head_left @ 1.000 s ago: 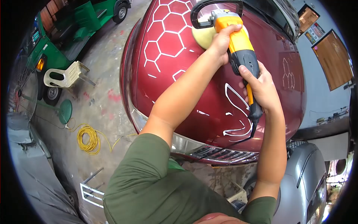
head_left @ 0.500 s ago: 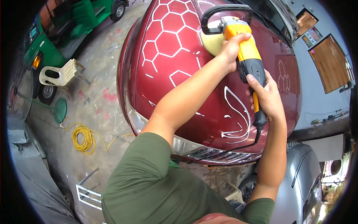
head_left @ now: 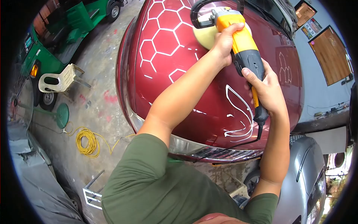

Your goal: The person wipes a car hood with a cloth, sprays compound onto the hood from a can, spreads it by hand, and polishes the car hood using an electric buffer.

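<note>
A yellow and black car polisher (head_left: 244,43) lies over the dark red car hood (head_left: 186,108). My left hand (head_left: 225,40) is closed around its yellow front body, behind the black loop handle (head_left: 195,15). Further back, my right hand (head_left: 269,87) wraps the dark rear grip, thumb on top. The pale yellow pad (head_left: 203,36) faces the hood and is partly hidden by the polisher's head and my left hand. From the tail of the tool a black cord (head_left: 260,131) runs down over the front of the car. White hexagon light reflections show on the glossy paint.
At left stand a green three-wheeled vehicle (head_left: 76,35), a cream plastic chair (head_left: 61,80) and a coiled yellow extension cord (head_left: 88,143). A silver car (head_left: 298,168) is at lower right, a grey-covered vehicle (head_left: 37,179) at lower left. A wooden board (head_left: 331,56) hangs on the wall.
Both hands have shifted the polisher a little left and farther up the hood. Its loop handle now reaches the top edge of the view. The grip looks the same.
</note>
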`<state>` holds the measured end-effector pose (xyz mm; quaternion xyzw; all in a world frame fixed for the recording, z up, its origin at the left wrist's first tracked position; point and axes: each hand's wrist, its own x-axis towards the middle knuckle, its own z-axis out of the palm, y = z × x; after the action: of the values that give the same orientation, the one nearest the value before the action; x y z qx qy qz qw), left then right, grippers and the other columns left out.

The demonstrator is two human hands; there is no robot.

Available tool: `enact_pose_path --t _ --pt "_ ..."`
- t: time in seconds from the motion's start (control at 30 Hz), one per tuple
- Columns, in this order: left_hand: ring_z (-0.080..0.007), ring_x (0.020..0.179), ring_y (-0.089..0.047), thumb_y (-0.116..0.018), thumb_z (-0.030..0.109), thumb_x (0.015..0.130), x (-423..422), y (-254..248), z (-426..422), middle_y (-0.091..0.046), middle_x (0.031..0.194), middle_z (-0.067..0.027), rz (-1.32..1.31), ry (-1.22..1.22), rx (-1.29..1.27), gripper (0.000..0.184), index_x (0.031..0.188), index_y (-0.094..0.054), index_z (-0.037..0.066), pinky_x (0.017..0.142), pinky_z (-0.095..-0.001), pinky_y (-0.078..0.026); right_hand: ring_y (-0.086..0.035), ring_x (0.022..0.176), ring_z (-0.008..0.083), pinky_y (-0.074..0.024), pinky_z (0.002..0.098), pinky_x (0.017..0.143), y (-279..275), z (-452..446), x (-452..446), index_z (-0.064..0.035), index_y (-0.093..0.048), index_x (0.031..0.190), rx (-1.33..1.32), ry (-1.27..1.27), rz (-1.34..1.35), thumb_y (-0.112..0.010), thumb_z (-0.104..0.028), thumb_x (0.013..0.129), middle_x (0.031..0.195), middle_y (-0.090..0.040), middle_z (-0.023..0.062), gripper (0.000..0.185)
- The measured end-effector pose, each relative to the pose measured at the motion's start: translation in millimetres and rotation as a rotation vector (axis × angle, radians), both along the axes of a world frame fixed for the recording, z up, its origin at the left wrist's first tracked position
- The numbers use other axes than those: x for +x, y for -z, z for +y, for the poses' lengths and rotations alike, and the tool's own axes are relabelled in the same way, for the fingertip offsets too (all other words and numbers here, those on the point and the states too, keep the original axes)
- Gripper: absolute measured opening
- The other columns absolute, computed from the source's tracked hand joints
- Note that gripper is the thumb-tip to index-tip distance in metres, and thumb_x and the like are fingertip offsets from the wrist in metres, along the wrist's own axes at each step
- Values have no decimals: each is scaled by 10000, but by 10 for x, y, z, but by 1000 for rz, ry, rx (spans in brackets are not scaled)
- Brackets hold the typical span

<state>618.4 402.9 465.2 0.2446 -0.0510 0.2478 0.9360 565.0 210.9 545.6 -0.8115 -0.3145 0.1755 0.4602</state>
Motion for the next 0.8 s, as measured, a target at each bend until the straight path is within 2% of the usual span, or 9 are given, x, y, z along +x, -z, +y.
enact_pose_path --t 0.23,0.43,0.8 --pt "-267 905 -740 -780 285 886 -83 15 58 -708 1048 -158 -7 -19 -2 519 1238 -578 -39 856 -430 -629 -605 652 79 -497 243 559 25 36 -4 39 -505 1422 17 -33 -10 -851 -347 899 852 -642 27 736" --pt "-263 907 -739 -785 290 883 -54 42 65 -708 1050 -156 -23 -22 -9 521 1231 -588 -43 862 -426 -626 -608 648 79 -502 242 548 30 61 -9 36 -513 1417 5 -17 -39 -849 -332 901 869 -645 35 718" --pt "-262 908 -739 -779 296 888 69 70 -14 -712 1051 -163 -13 5 -8 532 1235 -588 -58 877 -418 -618 -597 625 78 -492 239 527 30 10 23 29 -502 1431 -2 10 -21 -835 -320 911 801 -630 20 709"
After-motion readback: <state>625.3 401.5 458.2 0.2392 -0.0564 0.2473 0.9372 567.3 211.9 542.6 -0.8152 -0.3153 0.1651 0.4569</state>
